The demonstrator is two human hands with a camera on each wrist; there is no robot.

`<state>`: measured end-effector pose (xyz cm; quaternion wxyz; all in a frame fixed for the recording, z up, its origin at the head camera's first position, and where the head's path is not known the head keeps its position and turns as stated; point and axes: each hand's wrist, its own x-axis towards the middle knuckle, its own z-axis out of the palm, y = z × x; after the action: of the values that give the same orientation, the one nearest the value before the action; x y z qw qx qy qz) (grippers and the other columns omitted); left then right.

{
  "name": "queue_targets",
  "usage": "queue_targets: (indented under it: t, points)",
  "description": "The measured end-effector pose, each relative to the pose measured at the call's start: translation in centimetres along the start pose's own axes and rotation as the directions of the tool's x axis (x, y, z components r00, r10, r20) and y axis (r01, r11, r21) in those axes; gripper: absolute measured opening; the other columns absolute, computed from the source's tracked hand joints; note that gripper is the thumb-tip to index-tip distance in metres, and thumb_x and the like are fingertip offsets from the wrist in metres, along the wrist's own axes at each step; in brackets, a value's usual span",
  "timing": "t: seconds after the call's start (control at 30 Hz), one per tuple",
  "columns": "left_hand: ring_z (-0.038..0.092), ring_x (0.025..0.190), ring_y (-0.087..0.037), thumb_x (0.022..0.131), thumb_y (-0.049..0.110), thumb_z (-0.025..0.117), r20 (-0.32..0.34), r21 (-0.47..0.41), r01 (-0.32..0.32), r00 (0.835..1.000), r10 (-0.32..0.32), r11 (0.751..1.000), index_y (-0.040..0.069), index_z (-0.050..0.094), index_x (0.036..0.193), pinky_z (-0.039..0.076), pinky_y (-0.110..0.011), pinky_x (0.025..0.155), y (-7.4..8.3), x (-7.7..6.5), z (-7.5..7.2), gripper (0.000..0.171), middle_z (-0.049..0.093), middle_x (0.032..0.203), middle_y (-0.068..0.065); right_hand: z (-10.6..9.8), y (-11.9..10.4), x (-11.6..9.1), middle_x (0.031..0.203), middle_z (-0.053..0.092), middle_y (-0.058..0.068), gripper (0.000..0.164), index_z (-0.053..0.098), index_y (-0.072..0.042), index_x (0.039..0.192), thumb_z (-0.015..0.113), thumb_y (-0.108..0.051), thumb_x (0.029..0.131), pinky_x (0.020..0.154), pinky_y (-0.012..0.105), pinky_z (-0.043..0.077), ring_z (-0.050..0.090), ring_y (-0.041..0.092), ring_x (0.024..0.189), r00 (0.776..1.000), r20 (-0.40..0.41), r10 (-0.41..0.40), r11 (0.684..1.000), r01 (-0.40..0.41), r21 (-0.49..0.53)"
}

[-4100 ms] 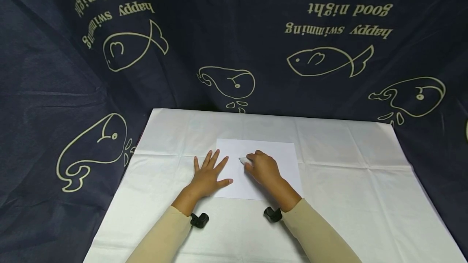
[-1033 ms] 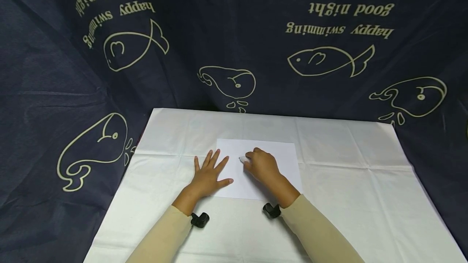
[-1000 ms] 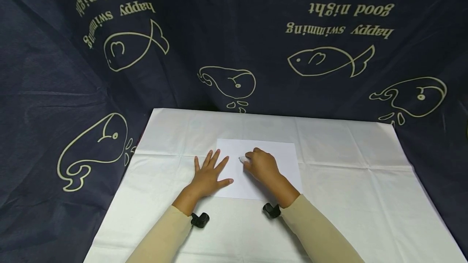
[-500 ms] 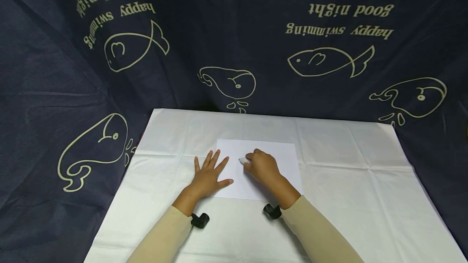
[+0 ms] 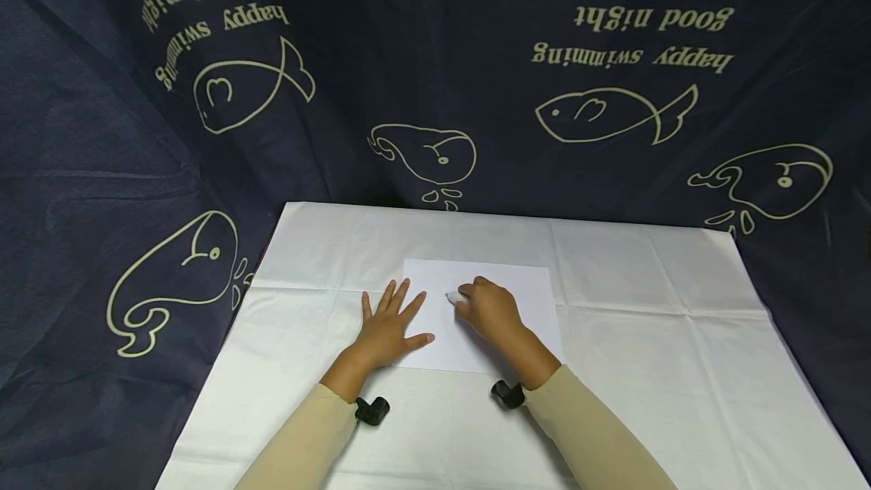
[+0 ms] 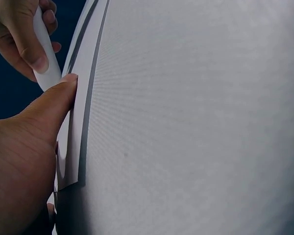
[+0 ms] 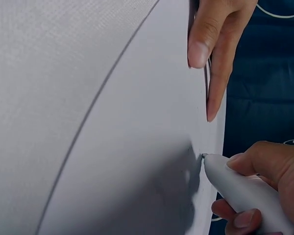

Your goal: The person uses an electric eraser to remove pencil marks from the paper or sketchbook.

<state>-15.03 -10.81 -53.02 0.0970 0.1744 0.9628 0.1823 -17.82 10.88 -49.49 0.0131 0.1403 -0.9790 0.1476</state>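
Observation:
A sheet of white paper lies flat on the white-covered table. My left hand, fingers spread, rests on the paper's left side, with its thumb and index finger over the sheet. My right hand grips a thick white pen with a smooth, tapering body and a small metal tip. In the right wrist view, the tip meets the paper near its shadow. The pen's rear end is hidden in the palm. From the left wrist view, the left thumb lies along the paper, with the right hand and pen beyond.
The white tablecloth has fold creases and spreads around the paper on all sides. Behind and to the left hangs a dark blue cloth printed with fish, whales and lettering. Black wrist cameras sit at both cuffs.
The right hand and pen have shifted only very slightly over the same spot on the paper. The left hand and the paper have stayed in place.

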Motion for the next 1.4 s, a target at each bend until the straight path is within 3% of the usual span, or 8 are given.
queue_targets:
  t: [0.8,1.4]
  points:
    - [0.001,0.159,-0.037,0.094,0.062,0.059,-0.001,-0.009,0.000,1.000,0.000,1.000,0.025,0.030,0.161,-0.004,-0.077,0.116,-0.08,-0.01,0.04,0.082,0.009,0.172,-0.011,0.13,-0.01,-0.18,0.094,0.074,0.011,0.027,0.079,-0.008,0.110,0.077,-0.022,0.088,0.069,0.041,0.061,0.074,0.029,0.079,0.999,-0.018,-0.036,0.999,0.036,-0.007]
    - [0.000,0.159,-0.038,0.094,0.063,0.058,-0.002,-0.003,-0.003,1.000,0.003,1.000,0.025,0.030,0.161,-0.004,-0.077,0.116,-0.19,0.12,0.20,0.082,0.008,0.172,-0.011,-0.04,0.15,-0.16,0.095,0.073,0.013,0.028,0.078,-0.008,0.111,0.076,-0.023,0.088,0.068,0.043,0.060,0.073,0.031,0.080,1.000,-0.023,-0.010,1.000,0.010,-0.003]
